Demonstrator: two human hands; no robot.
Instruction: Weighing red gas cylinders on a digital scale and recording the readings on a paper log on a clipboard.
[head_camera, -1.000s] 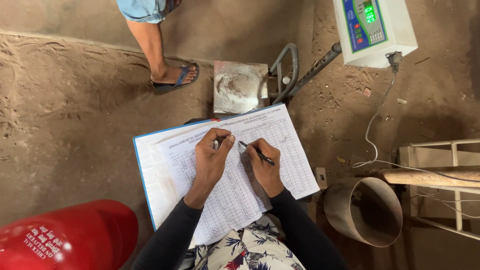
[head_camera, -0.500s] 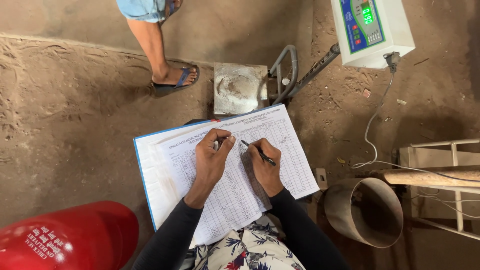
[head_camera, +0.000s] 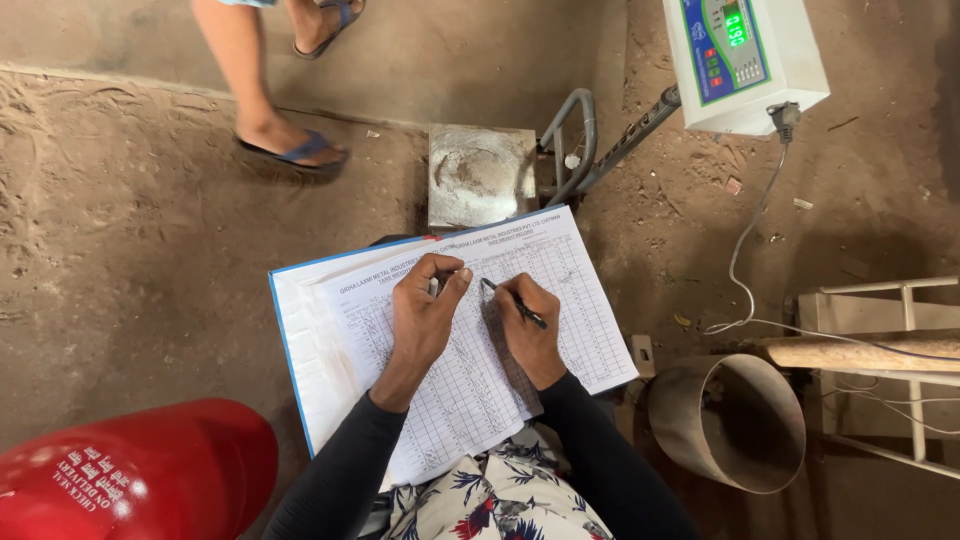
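Both hands (head_camera: 470, 325) rest on the ruled sheet (head_camera: 470, 340), scale platform (head_camera: 480, 175) beyond, cylinder (head_camera: 140, 470) left, pipe (head_camera: 730, 420) right

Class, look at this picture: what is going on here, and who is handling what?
A seated person is filling in a printed table sheet on a blue-edged clipboard resting on their lap. The right hand holds a black pen with its tip on the sheet, while the left hand presses the paper flat. Ahead on the dirt floor sits a small platform scale with its digital display unit. Another person's sandalled foot is nearby.
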